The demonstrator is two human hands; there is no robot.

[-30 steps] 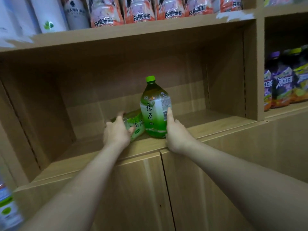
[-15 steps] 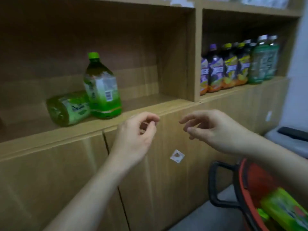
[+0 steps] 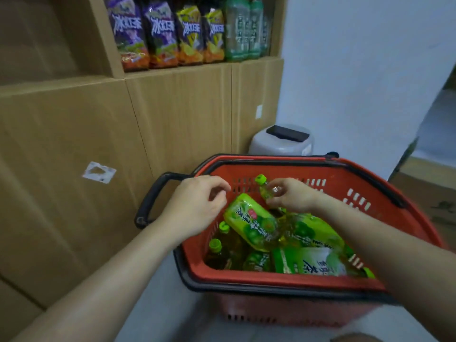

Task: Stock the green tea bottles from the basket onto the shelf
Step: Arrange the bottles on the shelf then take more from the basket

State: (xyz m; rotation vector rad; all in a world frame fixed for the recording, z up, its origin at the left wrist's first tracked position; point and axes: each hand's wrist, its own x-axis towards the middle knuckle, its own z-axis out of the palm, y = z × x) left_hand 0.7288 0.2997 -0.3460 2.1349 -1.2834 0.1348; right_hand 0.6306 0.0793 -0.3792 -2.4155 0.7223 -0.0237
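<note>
Wooden shelving [image 3: 172, 99] backs a red plastic basket [image 3: 271, 278]. The right hand [image 3: 292, 196] pinches a green-capped tea bottle [image 3: 265, 191] by the neck, and the left hand [image 3: 196, 206] is loosely curled and empty. So thin a pinch may slip.

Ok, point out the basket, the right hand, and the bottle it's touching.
basket [image 3: 271, 280], head view, near red rim
right hand [image 3: 293, 196], head view, back of the hand
green tea bottle [image 3: 264, 190], head view, neck below the cap
</note>
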